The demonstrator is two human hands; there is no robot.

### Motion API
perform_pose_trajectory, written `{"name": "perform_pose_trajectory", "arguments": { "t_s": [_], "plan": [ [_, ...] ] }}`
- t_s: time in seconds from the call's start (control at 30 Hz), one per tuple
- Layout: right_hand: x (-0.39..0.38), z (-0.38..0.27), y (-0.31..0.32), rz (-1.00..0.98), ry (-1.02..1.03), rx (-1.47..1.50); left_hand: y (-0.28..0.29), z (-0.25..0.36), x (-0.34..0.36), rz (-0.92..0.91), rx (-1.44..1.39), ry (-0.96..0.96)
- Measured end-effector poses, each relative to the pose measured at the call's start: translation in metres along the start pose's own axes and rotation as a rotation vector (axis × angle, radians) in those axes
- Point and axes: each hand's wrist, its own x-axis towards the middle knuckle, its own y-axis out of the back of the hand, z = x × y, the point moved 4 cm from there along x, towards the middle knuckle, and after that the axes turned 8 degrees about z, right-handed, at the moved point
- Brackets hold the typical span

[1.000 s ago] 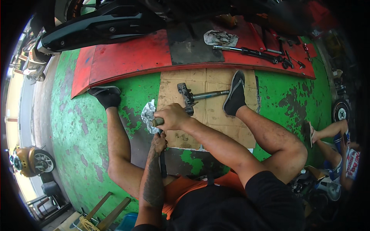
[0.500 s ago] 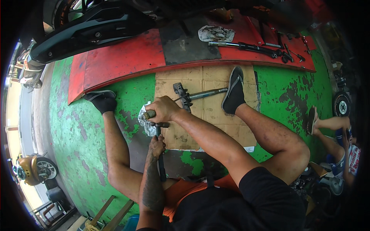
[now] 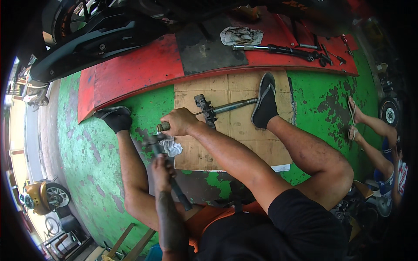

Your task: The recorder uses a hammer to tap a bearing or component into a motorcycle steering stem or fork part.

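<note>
My left hand (image 3: pixel 163 172), blurred, grips a hammer (image 3: pixel 178 191), its head raised at the left of my right hand. My right hand (image 3: pixel 180 122) is closed around a tool with a thick metal end (image 3: pixel 163 126); its thin shaft reaches toward a steering stem (image 3: pixel 230 104). The stem lies on stained cardboard (image 3: pixel 235 152), its long tube pointing toward my right sandalled foot (image 3: pixel 264 104). A crumpled white cloth or paper (image 3: pixel 173 148) lies below my right hand.
A red platform (image 3: pixel 130 78) crosses beyond the cardboard, holding a fork tube (image 3: pixel 278 51), tools and a stained rag (image 3: pixel 241 35), under dark motorcycle bodywork (image 3: pixel 96 48). Another person's legs (image 3: pixel 376 156) are at right, near a wheel (image 3: pixel 389 114); parts lie lower right. A yellow scooter (image 3: pixel 37 195) stands left.
My left hand and the hammer have swung leftward, now blurred, the handle tilted diagonally. My right hand has shifted slightly left and up with its tool. The other person's feet have moved.
</note>
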Motion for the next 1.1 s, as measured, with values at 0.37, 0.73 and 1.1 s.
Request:
{"name": "perform_pose_trajectory", "arguments": {
  "t_s": [0.37, 0.73, 1.1],
  "plan": [
    [0.009, 0.004, 0.011, 0.062, -0.053, 0.050, 0.046, 0.137, -0.078, 0.369, -0.651, -0.868],
    [-0.027, -0.012, 0.005, 0.032, 0.042, 0.066, -0.019, 0.066, -0.076, 0.107, -0.155, -0.388],
    [-0.030, 0.013, 0.017, 0.092, -0.005, 0.068, 0.006, 0.067, -0.098, 0.215, -0.076, -0.404]
  ]
}}
